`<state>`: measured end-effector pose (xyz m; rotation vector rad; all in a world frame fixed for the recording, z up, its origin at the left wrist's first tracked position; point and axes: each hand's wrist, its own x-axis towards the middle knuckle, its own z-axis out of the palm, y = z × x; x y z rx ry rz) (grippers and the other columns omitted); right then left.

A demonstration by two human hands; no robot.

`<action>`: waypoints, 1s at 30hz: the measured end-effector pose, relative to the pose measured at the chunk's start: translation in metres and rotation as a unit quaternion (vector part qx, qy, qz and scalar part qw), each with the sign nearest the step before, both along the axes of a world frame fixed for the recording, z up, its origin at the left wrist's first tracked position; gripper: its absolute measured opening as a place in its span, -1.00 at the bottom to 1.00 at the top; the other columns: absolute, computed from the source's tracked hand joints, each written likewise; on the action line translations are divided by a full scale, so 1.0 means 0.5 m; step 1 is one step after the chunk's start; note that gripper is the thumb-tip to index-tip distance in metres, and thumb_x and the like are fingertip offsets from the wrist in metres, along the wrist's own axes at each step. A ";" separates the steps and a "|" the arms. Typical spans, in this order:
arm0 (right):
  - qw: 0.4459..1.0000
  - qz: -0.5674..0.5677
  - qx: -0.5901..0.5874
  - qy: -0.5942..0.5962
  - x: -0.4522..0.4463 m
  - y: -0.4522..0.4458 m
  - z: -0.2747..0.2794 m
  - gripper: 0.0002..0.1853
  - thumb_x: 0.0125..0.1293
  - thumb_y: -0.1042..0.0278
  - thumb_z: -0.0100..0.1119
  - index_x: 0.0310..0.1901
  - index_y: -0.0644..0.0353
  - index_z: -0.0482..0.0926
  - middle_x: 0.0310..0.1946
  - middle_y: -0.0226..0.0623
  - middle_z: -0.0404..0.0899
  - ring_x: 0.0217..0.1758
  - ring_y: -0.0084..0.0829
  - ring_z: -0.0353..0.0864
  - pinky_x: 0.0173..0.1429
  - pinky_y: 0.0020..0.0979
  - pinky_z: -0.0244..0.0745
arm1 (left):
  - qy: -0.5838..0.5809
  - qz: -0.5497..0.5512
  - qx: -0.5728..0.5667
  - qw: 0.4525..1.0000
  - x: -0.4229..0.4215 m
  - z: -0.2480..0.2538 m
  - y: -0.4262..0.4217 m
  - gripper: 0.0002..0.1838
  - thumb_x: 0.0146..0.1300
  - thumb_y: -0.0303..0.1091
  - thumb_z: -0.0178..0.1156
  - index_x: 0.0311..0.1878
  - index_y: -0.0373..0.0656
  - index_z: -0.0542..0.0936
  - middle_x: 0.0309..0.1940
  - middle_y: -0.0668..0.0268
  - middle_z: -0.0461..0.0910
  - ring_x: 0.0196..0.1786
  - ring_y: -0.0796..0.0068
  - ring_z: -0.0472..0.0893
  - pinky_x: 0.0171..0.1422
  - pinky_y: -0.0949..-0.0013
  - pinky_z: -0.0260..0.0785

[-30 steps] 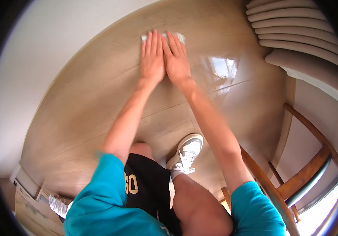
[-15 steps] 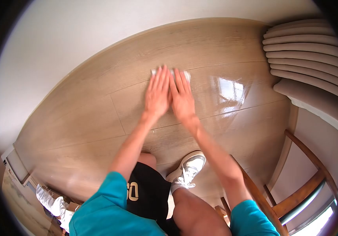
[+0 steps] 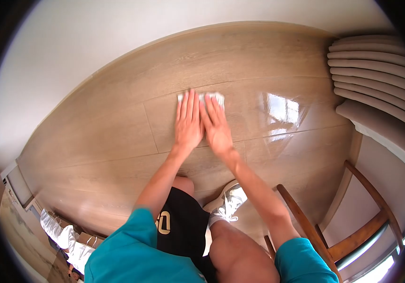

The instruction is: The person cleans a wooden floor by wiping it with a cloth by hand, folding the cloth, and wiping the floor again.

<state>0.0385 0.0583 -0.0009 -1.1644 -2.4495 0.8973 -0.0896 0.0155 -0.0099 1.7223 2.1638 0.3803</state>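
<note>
My left hand (image 3: 189,123) lies flat on a white wipe (image 3: 219,98), its fingers stretched away from me. Beside it, my right hand (image 3: 217,128) also presses flat on the wipe, fingers straight and slightly apart. The two hands touch or nearly touch along their inner edges. Only the far edge and corners of the wipe show beyond the fingers; the rest is hidden under the hands. Beneath it is a wood-look plank floor (image 3: 112,141).
A pale wall (image 3: 94,37) borders the floor ahead. At the right stands a ribbed, beige upholstered piece (image 3: 372,70), with a wooden chair (image 3: 358,236) nearer me. My white shoe (image 3: 228,200) is planted on the floor. White bags or cloth (image 3: 65,236) lie at lower left.
Both hands have slid back toward me across the floor with the wipe under them. The view has shifted slightly.
</note>
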 end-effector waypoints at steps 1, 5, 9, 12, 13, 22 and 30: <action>1.000 0.013 -0.008 -0.011 0.019 -0.048 -0.005 -0.36 0.42 0.53 0.05 0.55 0.18 0.32 0.65 -0.12 0.13 0.73 -0.09 0.05 0.74 -0.04 0.04 | -0.002 0.000 -0.002 1.000 0.013 0.003 -0.044 -0.26 0.45 -0.34 0.02 0.64 -0.36 0.13 0.69 -0.04 0.01 0.75 0.04 -0.05 0.80 0.00 -0.28; 0.997 0.066 0.004 -0.038 0.026 -0.076 -0.002 -0.33 0.36 0.53 0.09 0.54 0.19 0.33 0.65 -0.12 0.14 0.72 -0.11 0.07 0.74 -0.06 0.06 | 0.023 0.003 -0.034 0.999 0.011 -0.002 -0.102 -0.23 0.42 -0.27 0.08 0.64 -0.32 0.14 0.69 0.01 0.06 0.74 0.08 -0.01 0.79 0.01 -0.24; 0.989 0.123 0.041 -0.064 -0.057 0.063 -0.013 -0.26 0.37 0.51 0.12 0.59 0.14 0.24 0.67 -0.16 0.08 0.73 -0.16 0.05 0.74 -0.16 0.06 | 0.051 -0.008 0.007 0.999 -0.084 -0.003 0.009 -0.24 0.48 -0.23 0.06 0.65 -0.31 0.12 0.69 0.01 0.05 0.74 0.06 -0.01 0.79 0.01 -0.20; 0.967 0.149 0.093 -0.185 -0.167 0.189 -0.016 -0.19 0.42 0.50 0.13 0.67 0.02 0.08 0.73 -0.28 -0.09 0.77 -0.25 -0.08 0.78 -0.26 -0.06 | 0.062 -0.022 0.043 0.997 -0.177 -0.023 0.133 -0.25 0.47 -0.33 0.07 0.65 -0.33 0.10 0.71 0.05 -0.01 0.74 0.04 -0.03 0.79 0.02 -0.18; 0.968 0.148 0.093 -0.181 -0.196 0.214 -0.006 -0.19 0.42 0.50 0.13 0.67 0.02 0.08 0.73 -0.28 -0.09 0.77 -0.25 -0.08 0.78 -0.26 -0.06 | 0.061 0.000 0.046 0.997 -0.196 -0.020 0.166 -0.26 0.48 -0.37 0.07 0.65 -0.32 0.09 0.72 0.08 -0.06 0.75 0.06 -0.06 0.79 0.04 -0.15; 0.950 0.123 0.069 -0.278 -0.255 0.239 -0.013 -0.25 0.53 0.41 0.04 0.68 -0.22 0.07 0.76 -0.50 -0.28 0.80 -0.40 -0.24 0.80 -0.33 -0.20 | -0.014 0.122 -0.009 0.992 -0.150 0.000 0.188 -0.16 0.40 -0.52 0.18 0.63 -0.38 -0.01 0.68 0.07 -0.06 0.68 -0.04 0.01 0.73 0.07 0.08; 0.978 0.091 0.134 -0.133 -0.266 0.286 -0.027 -0.29 0.42 0.54 0.16 0.55 -0.27 0.34 0.68 -0.31 -0.03 0.72 -0.24 0.04 0.65 -0.24 0.31 | 0.052 0.084 0.082 0.992 -0.203 -0.080 0.222 -0.14 0.41 -0.27 0.23 0.59 -0.45 0.04 0.60 -0.10 0.00 0.66 -0.15 -0.03 0.73 0.03 -0.08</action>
